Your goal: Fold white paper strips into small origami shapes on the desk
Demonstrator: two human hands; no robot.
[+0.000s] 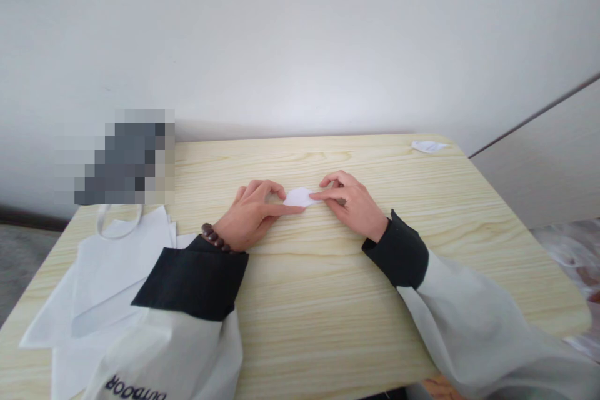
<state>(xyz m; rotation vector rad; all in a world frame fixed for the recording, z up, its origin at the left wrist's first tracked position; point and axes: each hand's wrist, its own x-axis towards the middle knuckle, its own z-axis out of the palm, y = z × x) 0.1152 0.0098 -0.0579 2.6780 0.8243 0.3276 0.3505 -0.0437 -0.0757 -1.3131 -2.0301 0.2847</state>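
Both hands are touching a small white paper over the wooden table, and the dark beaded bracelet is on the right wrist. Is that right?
Not quite: the head view shows the dark beaded bracelet on the left wrist.

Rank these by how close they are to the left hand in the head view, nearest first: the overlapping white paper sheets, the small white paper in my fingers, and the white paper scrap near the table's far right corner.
1. Small white paper: at the left hand's fingertips.
2. White paper sheets: left of it.
3. White paper scrap: far right.
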